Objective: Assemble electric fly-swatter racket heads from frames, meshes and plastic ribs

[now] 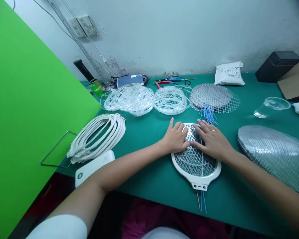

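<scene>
An electric mosquito racket head (198, 162) lies flat on the green table, its white oval frame around metal mesh. Blue wires and one reddish wire stick out of its near end. My left hand (177, 135) rests over its upper left rim, fingers mostly curled down against it and the little finger raised. On the upper right of the mesh lies my right hand (211, 139), fingers spread and a ring on one of them. Both thumbs meet near the middle of the mesh. Just beyond the racket head is a bundle of short blue wires (208, 114).
White oval frames (97, 136) are stacked at left, beside a white box (94, 167) and a green panel (35, 109). Behind lie clear plastic rings (132, 99), mesh sheets (211, 96) and pliers (164, 82). More mesh (271, 146) and a plastic cup (271, 107) stand right.
</scene>
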A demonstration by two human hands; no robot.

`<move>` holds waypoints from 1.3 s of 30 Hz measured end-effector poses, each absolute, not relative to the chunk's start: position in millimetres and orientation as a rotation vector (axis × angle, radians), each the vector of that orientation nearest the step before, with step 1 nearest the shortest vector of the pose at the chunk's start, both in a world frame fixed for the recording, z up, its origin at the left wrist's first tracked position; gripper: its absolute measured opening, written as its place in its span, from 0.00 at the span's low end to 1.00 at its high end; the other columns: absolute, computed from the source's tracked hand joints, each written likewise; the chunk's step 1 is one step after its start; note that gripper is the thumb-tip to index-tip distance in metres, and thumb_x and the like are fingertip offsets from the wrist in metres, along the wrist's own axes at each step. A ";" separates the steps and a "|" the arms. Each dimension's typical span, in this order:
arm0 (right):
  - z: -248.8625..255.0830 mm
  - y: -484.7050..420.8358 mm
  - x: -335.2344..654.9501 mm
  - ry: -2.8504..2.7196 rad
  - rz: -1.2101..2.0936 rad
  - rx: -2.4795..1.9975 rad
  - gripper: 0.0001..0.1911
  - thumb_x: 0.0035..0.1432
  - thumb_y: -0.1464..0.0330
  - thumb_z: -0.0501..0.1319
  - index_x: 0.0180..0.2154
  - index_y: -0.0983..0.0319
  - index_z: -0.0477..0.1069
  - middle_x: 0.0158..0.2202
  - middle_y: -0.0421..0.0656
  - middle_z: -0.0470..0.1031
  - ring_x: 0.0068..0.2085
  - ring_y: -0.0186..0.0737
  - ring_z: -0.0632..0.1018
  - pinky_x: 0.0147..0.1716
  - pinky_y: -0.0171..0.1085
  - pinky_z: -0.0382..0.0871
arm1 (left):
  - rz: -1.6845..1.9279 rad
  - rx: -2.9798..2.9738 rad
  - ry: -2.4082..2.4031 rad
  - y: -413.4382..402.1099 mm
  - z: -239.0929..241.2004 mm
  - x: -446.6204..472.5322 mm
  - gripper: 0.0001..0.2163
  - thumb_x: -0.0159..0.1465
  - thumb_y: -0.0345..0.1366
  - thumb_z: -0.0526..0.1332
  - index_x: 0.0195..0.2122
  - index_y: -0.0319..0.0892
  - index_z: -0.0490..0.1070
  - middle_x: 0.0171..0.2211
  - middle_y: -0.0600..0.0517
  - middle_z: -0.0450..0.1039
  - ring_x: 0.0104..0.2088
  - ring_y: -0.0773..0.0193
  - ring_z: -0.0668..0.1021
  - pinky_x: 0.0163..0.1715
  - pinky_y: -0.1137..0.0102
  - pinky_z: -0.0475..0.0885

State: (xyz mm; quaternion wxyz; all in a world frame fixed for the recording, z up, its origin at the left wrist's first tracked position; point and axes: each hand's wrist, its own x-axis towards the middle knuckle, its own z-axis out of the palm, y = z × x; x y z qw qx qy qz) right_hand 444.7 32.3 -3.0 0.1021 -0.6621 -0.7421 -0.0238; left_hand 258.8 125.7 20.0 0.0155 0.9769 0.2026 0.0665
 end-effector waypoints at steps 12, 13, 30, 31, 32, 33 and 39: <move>-14.9 36.2 454.0 -2.299 0.004 -1.768 0.40 0.67 0.48 0.47 0.70 0.64 0.43 0.71 0.51 0.48 0.70 0.48 0.53 0.66 0.52 0.49 | 0.143 2.912 0.562 130.9 6.6 265.4 0.30 0.70 0.42 0.46 0.70 0.32 0.45 0.71 0.41 0.44 0.71 0.55 0.48 0.68 0.59 0.43; -15.0 36.2 454.1 -2.292 0.006 -1.770 0.40 0.67 0.48 0.48 0.70 0.64 0.43 0.71 0.50 0.48 0.69 0.49 0.53 0.66 0.52 0.49 | 0.158 2.888 0.563 131.1 6.2 265.5 0.30 0.70 0.43 0.46 0.70 0.33 0.46 0.71 0.41 0.44 0.71 0.56 0.49 0.68 0.59 0.44; 8.9 -45.6 364.2 -1.688 -0.231 -2.291 0.26 0.69 0.65 0.46 0.62 0.71 0.64 0.64 0.63 0.62 0.65 0.63 0.62 0.56 0.58 0.62 | 0.505 2.845 1.069 35.4 16.5 248.0 0.29 0.74 0.49 0.46 0.69 0.36 0.50 0.70 0.37 0.48 0.69 0.48 0.54 0.66 0.49 0.51; 5.5 -50.4 356.5 -1.665 -0.238 -2.311 0.26 0.69 0.66 0.45 0.61 0.71 0.65 0.63 0.64 0.63 0.65 0.63 0.62 0.56 0.60 0.62 | 0.500 2.836 1.096 28.5 12.1 247.8 0.29 0.74 0.49 0.46 0.69 0.36 0.50 0.69 0.36 0.48 0.69 0.48 0.54 0.66 0.49 0.51; 2.0 -53.5 350.5 -1.646 -0.242 -2.327 0.26 0.69 0.66 0.44 0.61 0.72 0.66 0.62 0.64 0.63 0.64 0.64 0.63 0.56 0.61 0.61 | 0.494 2.827 1.122 24.0 7.7 248.3 0.29 0.74 0.49 0.45 0.70 0.35 0.49 0.69 0.35 0.49 0.69 0.48 0.54 0.66 0.49 0.52; -1.3 -55.1 346.4 -1.629 -0.246 -2.337 0.26 0.69 0.66 0.44 0.60 0.72 0.66 0.62 0.65 0.64 0.64 0.64 0.63 0.57 0.62 0.61 | 0.488 2.820 1.145 21.5 3.7 249.2 0.29 0.74 0.49 0.45 0.70 0.35 0.49 0.69 0.35 0.49 0.69 0.47 0.54 0.66 0.49 0.52; -13.5 -54.5 340.7 -1.558 -0.353 -2.333 0.25 0.70 0.66 0.45 0.60 0.71 0.67 0.63 0.62 0.63 0.63 0.63 0.65 0.58 0.62 0.59 | 0.432 2.801 1.195 19.3 -4.5 253.8 0.29 0.74 0.49 0.43 0.70 0.37 0.46 0.70 0.38 0.47 0.70 0.50 0.52 0.67 0.51 0.48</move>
